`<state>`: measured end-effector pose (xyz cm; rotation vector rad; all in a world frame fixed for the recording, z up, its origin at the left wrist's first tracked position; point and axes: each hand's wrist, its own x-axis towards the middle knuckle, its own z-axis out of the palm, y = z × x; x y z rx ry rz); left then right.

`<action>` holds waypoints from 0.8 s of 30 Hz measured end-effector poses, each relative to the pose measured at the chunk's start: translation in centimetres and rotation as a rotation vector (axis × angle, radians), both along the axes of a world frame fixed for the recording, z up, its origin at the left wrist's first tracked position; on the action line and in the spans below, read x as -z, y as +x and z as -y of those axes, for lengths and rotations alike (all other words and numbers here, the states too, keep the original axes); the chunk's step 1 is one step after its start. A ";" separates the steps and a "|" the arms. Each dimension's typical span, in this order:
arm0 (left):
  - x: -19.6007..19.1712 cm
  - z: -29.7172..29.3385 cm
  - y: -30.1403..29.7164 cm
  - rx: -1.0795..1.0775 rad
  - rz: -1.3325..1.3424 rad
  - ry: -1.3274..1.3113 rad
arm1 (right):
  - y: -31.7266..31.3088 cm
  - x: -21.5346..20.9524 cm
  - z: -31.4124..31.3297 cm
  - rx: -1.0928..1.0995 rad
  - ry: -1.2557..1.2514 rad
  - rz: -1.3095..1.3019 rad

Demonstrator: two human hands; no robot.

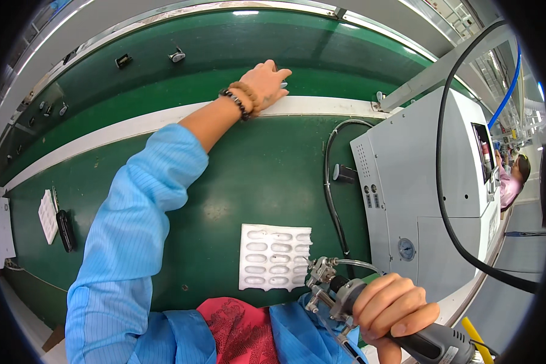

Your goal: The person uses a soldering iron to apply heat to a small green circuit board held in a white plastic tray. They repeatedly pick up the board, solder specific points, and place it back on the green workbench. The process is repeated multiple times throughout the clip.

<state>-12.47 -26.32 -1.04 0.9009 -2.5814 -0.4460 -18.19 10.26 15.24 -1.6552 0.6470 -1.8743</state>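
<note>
My left hand point(266, 87), with beaded bracelets at the wrist, reaches over the far rail onto the green conveyor belt point(224, 60). Its fingers are curled round a small part, mostly hidden, of which a grey-blue bit shows between thumb and forefinger. At the lower right, my right hand point(394, 306) is wrapped round a dark grey powered screwdriver point(428, 341). Metal fittings and a clear hose sit at the tool's front end, which points left. Just beyond that end lies a white tray point(261, 279) with rows of oval hollows, flat on the green table.
A grey machine point(400, 182) with a gauge stands at the right, a black hose point(329, 182) beside it. A small dark part point(344, 174) lies near it. More small parts point(176, 56) ride on the belt. At the left lie a black case point(65, 230) and another white tray point(47, 216).
</note>
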 end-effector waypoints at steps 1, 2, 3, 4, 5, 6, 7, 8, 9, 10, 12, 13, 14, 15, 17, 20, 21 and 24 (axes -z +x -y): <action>-0.1 0.5 -0.3 -0.029 0.092 0.040 | -0.1 0.1 0.0 -0.007 0.000 0.006; 0.1 1.3 -1.4 -0.002 0.175 0.006 | -0.2 -0.2 -0.1 0.010 0.009 0.002; 0.1 2.0 -1.7 0.016 0.265 -0.033 | -0.2 -0.2 -0.3 0.018 0.014 0.006; 0.3 2.4 -1.7 0.033 0.355 -0.073 | -0.4 -0.2 -0.3 -0.004 0.001 -0.010; -0.9 1.2 -2.1 0.031 0.351 -0.078 | -0.9 0.1 -0.5 0.000 -0.005 -0.028; -1.4 0.7 -1.4 0.056 0.242 -0.017 | -1.1 0.1 -0.4 -0.018 -0.017 -0.041; -1.7 0.2 -0.5 0.079 0.135 0.045 | -1.0 -0.1 -0.4 -0.002 -0.013 -0.044; -2.1 -0.4 0.6 0.093 0.031 0.103 | -0.7 -0.4 0.0 -0.005 -0.028 -0.042; -2.4 -1.8 1.5 0.119 -0.129 0.094 | -0.4 -0.8 0.4 -0.003 -0.038 -0.041; -2.7 -3.3 2.6 0.155 -0.175 0.102 | -0.1 -1.0 0.4 -0.001 -0.048 -0.040; -3.7 -6.9 4.3 0.231 -0.286 0.128 | -0.1 -0.4 -0.4 0.009 -0.050 0.068; -4.0 -9.1 5.1 0.225 -0.321 0.191 | -0.3 -0.2 -0.4 -0.007 -0.044 0.063; -4.1 -11.4 6.0 0.215 -0.352 0.260 | -0.4 -0.1 -0.4 -0.025 -0.032 0.064; -4.0 -13.4 6.6 0.278 -0.469 0.167 | -0.6 -0.1 -0.5 -0.024 -0.027 0.044; -4.4 -17.6 8.1 0.361 -0.409 0.200 | -0.3 -0.5 -1.0 0.027 -0.030 0.024; -4.3 -22.2 11.8 0.347 -0.334 0.319 | -0.7 0.5 -0.8 -0.005 -0.059 -0.061; -4.2 -23.2 12.2 0.362 -0.383 0.374 | -0.7 0.0 -1.0 -0.004 -0.045 -0.076; -3.2 -24.9 12.9 0.372 -0.436 0.382 | -0.4 -0.4 -1.3 0.005 -0.023 -0.087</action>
